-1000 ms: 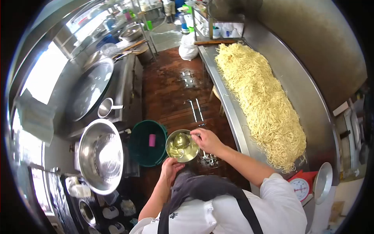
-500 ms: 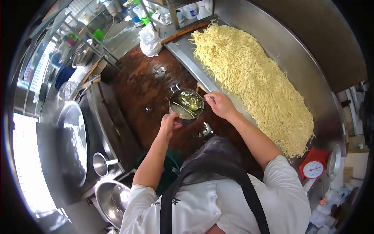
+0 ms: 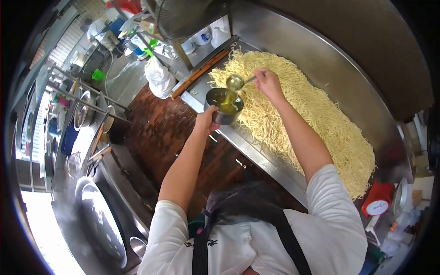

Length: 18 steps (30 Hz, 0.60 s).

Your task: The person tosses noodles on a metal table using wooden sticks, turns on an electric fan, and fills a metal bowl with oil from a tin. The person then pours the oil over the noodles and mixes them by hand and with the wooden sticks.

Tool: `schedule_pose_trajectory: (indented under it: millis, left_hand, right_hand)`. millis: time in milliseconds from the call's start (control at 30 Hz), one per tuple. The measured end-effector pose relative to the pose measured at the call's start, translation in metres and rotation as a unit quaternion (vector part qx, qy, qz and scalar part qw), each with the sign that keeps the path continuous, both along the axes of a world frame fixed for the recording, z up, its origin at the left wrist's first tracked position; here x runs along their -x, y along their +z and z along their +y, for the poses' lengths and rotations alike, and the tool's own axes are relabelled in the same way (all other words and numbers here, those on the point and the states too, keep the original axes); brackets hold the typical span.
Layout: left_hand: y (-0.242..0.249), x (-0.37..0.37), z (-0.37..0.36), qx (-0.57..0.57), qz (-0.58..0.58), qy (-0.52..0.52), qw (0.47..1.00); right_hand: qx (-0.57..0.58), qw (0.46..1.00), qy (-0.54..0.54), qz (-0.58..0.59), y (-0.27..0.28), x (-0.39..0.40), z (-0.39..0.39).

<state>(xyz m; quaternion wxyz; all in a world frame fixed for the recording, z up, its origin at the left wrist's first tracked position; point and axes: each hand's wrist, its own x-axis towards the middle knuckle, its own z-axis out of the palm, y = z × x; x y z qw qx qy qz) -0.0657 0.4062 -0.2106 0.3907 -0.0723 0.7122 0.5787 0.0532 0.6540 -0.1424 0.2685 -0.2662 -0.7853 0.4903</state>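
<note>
Two things are held near the centre of the frame: a metal pot (image 3: 222, 117) in the left hand (image 3: 207, 121) and a ladle (image 3: 235, 82) in the right hand (image 3: 268, 85). The left hand is bent around the lower left side of the pot, with its thumb near the rim; the rest of this grip is hidden. The right hand is closed around the handle of the ladle, and its bowl is at the upper rim of the pot; whether they touch, I cannot tell. A yellow liquid (image 3: 227, 101) is inside the pot. A long heap of noodles (image 3: 316, 133) lies on the metal surface (image 3: 263, 158), going from the upper centre to the lower right of the frame. Near its lower end stands a red scale (image 3: 379, 195). A wooden bar (image 3: 200, 73) lies across the far end of the surface, and beside it is a white bag (image 3: 159, 80). A wide pan (image 3: 101, 224) is at the lower left.
</note>
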Motion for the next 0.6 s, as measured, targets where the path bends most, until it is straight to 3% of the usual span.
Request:
schedule_pose_trajectory:
  millis: [67,233,333,433,533,600]
  left_hand:
    - [0.002,0.022,0.031,0.008,0.011,-0.017,1.0]
    - [-0.002,0.055,0.073,-0.01,0.014,-0.1,0.995]
    - [0.005,0.067,0.08,0.009,0.008,-0.183,0.983]
    - [-0.009,0.083,0.092,0.021,-0.008,-0.258,0.966]
    - [-0.007,0.089,0.124,0.01,-0.005,-0.297,0.955]
    - [0.002,0.094,0.161,0.008,-0.014,-0.31,0.951]
  right_hand:
    - [-0.13,0.99,-0.023,0.044,-0.003,0.022,0.02]
    - [-0.156,0.987,-0.03,-0.023,-0.003,-0.004,0.003]
    - [-0.176,0.979,-0.081,-0.058,-0.036,-0.025,-0.018]
    - [0.09,0.977,-0.194,-0.02,-0.075,-0.025,-0.024]
    - [0.309,0.91,-0.257,0.1,-0.088,-0.026,0.008]
    - [0.309,0.895,-0.282,0.152,-0.081,-0.024,0.043]
